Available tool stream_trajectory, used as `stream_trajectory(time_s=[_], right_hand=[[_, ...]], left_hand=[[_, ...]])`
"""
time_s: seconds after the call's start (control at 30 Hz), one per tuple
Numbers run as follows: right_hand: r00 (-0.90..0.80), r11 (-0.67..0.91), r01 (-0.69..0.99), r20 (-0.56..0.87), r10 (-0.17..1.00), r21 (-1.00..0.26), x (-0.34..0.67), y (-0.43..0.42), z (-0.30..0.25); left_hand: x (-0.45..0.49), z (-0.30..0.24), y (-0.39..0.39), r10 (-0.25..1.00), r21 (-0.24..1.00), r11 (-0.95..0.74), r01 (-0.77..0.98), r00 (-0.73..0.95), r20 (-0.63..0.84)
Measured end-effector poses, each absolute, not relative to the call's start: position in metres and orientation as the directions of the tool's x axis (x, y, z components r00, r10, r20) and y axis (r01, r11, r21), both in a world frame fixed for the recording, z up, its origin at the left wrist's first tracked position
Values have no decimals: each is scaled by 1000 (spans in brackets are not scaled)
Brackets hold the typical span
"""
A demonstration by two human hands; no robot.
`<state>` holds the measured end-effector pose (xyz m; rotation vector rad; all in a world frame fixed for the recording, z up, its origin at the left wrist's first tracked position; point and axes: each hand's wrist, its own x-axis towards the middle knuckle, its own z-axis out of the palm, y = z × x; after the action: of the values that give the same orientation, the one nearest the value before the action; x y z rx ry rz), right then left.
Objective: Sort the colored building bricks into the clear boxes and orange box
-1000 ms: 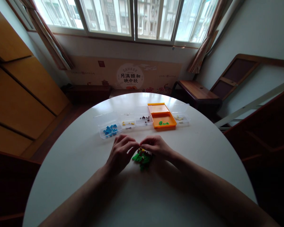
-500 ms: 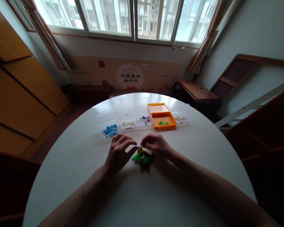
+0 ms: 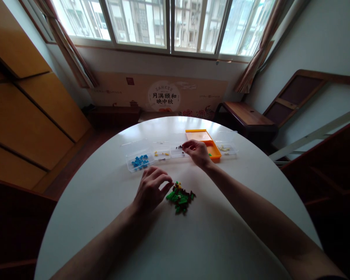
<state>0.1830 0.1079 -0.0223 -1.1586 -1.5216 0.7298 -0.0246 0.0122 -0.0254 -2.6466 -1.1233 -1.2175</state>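
Note:
A small model of green, brown and yellow building bricks lies on the white table in front of me. Just left of its top edge is my left hand, fingers curved, thumb and forefinger tips close to the bricks with a small gap between them. Whether they touch the model I cannot tell. My right hand reaches over the clear box of small dark brown bricks. Its fingers are pinched together at these bricks; what lies between the fingertips is too small to make out.
Left of the brown bricks stand clear boxes with blue bricks and yellow bricks. An orange box holding green pieces is partly behind my right hand. Further right, another clear box holds cream pieces. All stand on the round white table.
My right hand has left the model and moved forward and right to the box of dark brown bricks. My left hand stays beside the model. The view has shifted slightly.

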Motion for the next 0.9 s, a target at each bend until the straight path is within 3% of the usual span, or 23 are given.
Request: stream_trajectory(time_s=[0.3, 0.4, 0.6, 0.9], right_hand=[[11, 330, 309, 351, 936, -892, 195, 93, -26], [-76, 319, 322, 311, 947, -891, 206, 77, -30], [-416, 336, 445, 141, 898, -830, 227, 51, -31], [-462, 395, 491, 152, 874, -777, 217, 39, -25]], left_hand=[[-23, -27, 10, 612, 299, -752, 587, 457, 645], [-23, -28, 10, 628, 319, -753, 575, 483, 610], [-22, -31, 12, 661, 338, -743, 578, 551, 510], [-22, -34, 14, 658, 303, -745, 594, 585, 474]])
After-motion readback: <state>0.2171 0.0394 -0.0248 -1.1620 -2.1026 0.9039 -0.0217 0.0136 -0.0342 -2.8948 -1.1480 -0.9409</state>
